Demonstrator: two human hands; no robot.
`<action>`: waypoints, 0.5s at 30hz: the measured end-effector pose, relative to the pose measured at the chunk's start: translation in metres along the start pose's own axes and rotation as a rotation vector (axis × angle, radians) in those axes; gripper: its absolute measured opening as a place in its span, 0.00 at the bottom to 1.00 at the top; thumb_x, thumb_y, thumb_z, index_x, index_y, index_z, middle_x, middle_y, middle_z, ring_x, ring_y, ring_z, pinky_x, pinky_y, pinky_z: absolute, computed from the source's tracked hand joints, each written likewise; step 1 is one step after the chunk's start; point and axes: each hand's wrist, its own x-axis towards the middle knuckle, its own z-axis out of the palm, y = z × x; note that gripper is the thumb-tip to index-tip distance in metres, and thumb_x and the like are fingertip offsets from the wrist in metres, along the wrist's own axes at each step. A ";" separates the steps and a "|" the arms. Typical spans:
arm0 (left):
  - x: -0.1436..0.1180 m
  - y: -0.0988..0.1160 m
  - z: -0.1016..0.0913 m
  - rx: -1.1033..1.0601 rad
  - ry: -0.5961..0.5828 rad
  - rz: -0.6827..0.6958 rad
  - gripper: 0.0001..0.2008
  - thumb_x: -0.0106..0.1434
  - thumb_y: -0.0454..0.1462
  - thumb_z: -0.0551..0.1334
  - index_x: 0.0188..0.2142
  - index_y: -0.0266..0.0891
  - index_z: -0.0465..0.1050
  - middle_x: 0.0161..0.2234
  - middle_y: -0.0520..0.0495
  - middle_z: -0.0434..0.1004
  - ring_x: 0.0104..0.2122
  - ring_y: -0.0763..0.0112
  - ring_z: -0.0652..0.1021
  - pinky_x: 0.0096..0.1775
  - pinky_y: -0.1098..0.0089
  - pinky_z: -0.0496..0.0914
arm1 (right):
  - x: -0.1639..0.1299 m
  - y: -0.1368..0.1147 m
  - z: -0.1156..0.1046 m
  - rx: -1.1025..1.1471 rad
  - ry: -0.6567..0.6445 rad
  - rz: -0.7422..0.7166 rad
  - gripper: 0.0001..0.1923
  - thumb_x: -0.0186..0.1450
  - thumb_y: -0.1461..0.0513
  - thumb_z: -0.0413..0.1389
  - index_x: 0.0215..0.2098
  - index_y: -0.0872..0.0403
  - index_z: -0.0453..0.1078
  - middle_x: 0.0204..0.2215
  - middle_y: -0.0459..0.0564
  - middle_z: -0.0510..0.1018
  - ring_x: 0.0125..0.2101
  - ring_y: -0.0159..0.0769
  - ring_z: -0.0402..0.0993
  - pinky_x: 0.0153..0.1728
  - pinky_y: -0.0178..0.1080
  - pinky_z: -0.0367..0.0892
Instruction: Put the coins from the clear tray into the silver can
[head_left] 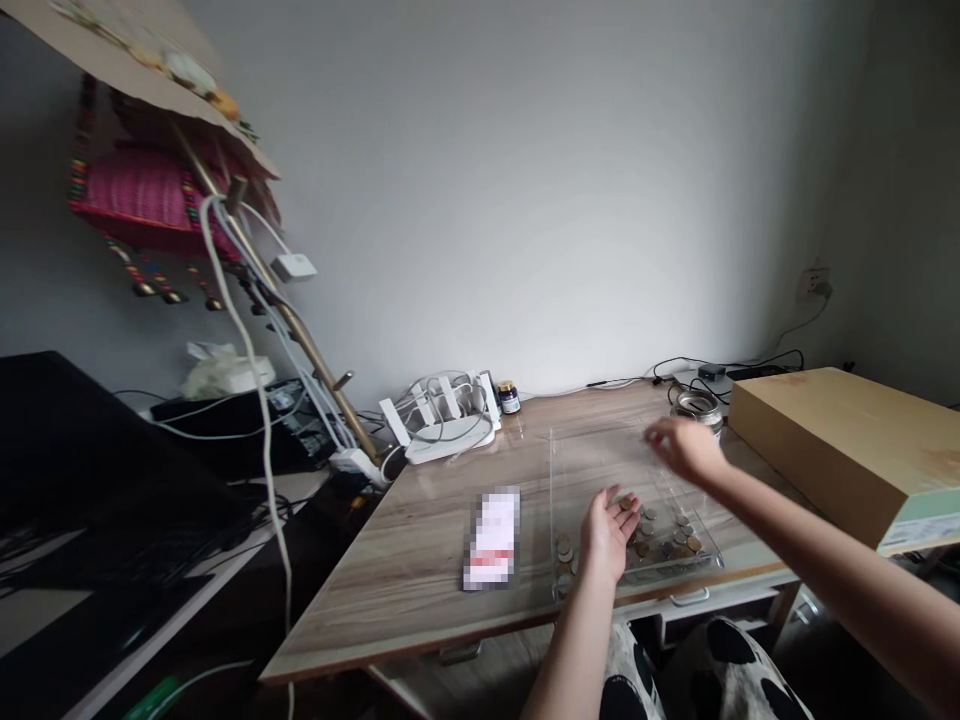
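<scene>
Left hand (pixel 609 530) cupped open holding coins (pixel 625 502) over the clear tray (pixel 592 450); keep it level (right hand (pixel 682 447) blurred, fingers unreadable).

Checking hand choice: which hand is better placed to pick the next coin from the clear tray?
Likely left. The left hand lies palm-up over the coins in the clear tray; the right hand is raised above the tray's far end.

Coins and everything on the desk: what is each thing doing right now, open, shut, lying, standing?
Left hand: palm up, open, coins on it.
Right hand: raised above the clear tray, blurred, grip unclear.
Loose coins: lying scattered in the tray's near end.
Small jar: upright, lid on.
White router: antennas up, cables plugged in.
Cardboard box: shut, lying flat.
Round tin: standing upright.
</scene>
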 end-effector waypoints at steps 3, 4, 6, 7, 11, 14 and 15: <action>0.002 -0.001 -0.002 -0.057 0.019 0.025 0.13 0.58 0.42 0.50 0.36 0.36 0.64 0.24 0.46 0.70 0.22 0.74 0.72 0.26 0.73 0.65 | -0.026 -0.039 0.024 0.074 -0.206 -0.329 0.14 0.61 0.56 0.43 0.32 0.46 0.69 0.32 0.48 0.73 0.33 0.33 0.67 0.30 0.33 0.61; 0.002 -0.001 -0.003 -0.070 0.022 0.033 0.13 0.58 0.43 0.50 0.36 0.36 0.64 0.22 0.48 0.69 0.20 0.75 0.71 0.24 0.74 0.64 | -0.032 -0.046 0.030 0.074 -0.232 -0.369 0.14 0.62 0.56 0.42 0.31 0.46 0.69 0.32 0.49 0.73 0.34 0.34 0.67 0.30 0.33 0.62; 0.002 0.000 -0.004 -0.089 0.005 0.041 0.14 0.58 0.43 0.50 0.37 0.36 0.64 0.23 0.48 0.69 0.19 0.76 0.70 0.23 0.75 0.63 | -0.037 -0.051 0.037 0.070 -0.240 -0.365 0.14 0.62 0.57 0.42 0.30 0.46 0.69 0.31 0.50 0.72 0.34 0.36 0.66 0.30 0.34 0.62; 0.002 0.000 -0.004 -0.093 -0.014 0.041 0.14 0.58 0.44 0.50 0.38 0.36 0.64 0.24 0.47 0.70 0.20 0.76 0.70 0.24 0.75 0.64 | -0.037 -0.052 0.039 0.072 -0.237 -0.351 0.14 0.62 0.58 0.42 0.30 0.46 0.68 0.31 0.50 0.72 0.34 0.36 0.66 0.30 0.35 0.62; 0.000 -0.001 -0.004 -0.068 -0.098 0.054 0.16 0.57 0.45 0.52 0.39 0.35 0.65 0.29 0.43 0.72 0.26 0.72 0.73 0.29 0.72 0.66 | -0.033 -0.047 0.038 0.042 -0.272 -0.349 0.13 0.60 0.61 0.42 0.31 0.47 0.68 0.32 0.53 0.72 0.34 0.40 0.66 0.31 0.38 0.62; -0.001 -0.001 -0.004 -0.027 -0.107 0.045 0.17 0.56 0.45 0.52 0.39 0.35 0.65 0.31 0.41 0.73 0.29 0.69 0.74 0.31 0.70 0.67 | -0.023 -0.039 0.025 -0.001 -0.289 -0.338 0.14 0.61 0.61 0.41 0.30 0.49 0.68 0.31 0.53 0.72 0.33 0.39 0.66 0.31 0.38 0.60; -0.002 -0.001 -0.003 -0.010 -0.103 0.044 0.16 0.56 0.44 0.52 0.39 0.35 0.65 0.32 0.40 0.73 0.31 0.68 0.75 0.31 0.69 0.67 | -0.017 -0.033 0.017 -0.012 -0.253 -0.299 0.15 0.61 0.61 0.40 0.31 0.50 0.69 0.31 0.53 0.72 0.33 0.38 0.66 0.31 0.37 0.60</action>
